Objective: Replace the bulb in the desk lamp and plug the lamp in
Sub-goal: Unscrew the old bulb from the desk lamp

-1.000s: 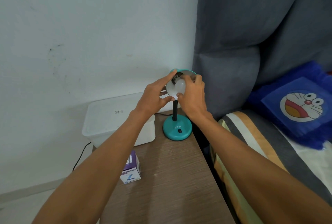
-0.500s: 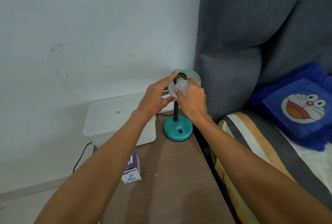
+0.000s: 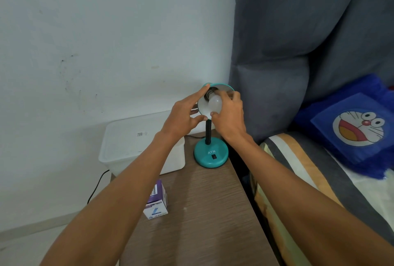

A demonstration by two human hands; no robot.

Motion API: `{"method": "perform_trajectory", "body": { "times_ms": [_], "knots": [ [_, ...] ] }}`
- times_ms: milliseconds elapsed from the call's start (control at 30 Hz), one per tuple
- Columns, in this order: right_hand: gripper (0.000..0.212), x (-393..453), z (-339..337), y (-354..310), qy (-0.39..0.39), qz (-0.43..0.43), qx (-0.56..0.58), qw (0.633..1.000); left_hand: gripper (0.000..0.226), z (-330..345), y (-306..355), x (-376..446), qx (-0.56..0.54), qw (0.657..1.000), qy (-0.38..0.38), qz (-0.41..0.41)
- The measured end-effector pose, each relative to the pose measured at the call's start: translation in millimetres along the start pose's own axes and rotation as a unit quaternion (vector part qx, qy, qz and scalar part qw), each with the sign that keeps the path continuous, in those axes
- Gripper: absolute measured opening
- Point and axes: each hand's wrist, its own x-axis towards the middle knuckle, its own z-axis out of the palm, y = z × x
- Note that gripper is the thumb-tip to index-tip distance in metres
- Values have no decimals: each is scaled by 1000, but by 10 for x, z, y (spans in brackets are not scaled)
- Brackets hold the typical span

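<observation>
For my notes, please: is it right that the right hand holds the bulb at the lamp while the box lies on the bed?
Not quite: the head view shows the box on the table, not the bed. The right hand does hold the bulb at the lamp.

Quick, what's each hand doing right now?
Left hand: holds the shade between forefinger and thumb.
Right hand: grips the bulb, fingers curled round it.
</observation>
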Motion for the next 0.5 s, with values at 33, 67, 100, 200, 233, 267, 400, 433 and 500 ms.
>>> {"method": "perform_trajectory", "body": {
  "times_ms": [33, 67, 100, 200, 233, 267, 400, 433, 500],
  "knots": [
    [66, -7, 15, 1, 8, 1, 12, 1000, 94, -3, 1, 2, 0, 1000, 0, 1],
    [65, -13, 31, 0, 18, 12, 26, 999, 92, -4, 4, 5, -2, 1000, 1, 3],
    [64, -12, 45, 0, 22, 27, 34, 999, 92, 2, 5, 8, -2, 1000, 2, 3],
    [53, 15, 30, 0, 12, 43, 14, 999, 94, 16, -4, 0, -2, 1000, -1, -6],
    [54, 25, 18, 4, 10, 32, 3, 999, 95, 16, -7, -4, -2, 1000, -1, -8],
    [57, 21, 10, 2, 5, 18, -11, 1000, 95, 13, -10, -7, -1, 1000, -1, -8],
    [67, -36, 53, -19, 22, 4, 4, 1000, 91, 5, 18, 3, -3, 1000, 5, -3],
    [67, -42, 73, -23, 27, 17, 13, 999, 90, 10, 24, 2, -5, 1000, 5, -3],
    [61, -22, 82, -21, 20, 44, 11, 999, 91, 17, 16, -1, -11, 1000, 4, -7]
  ]
}}
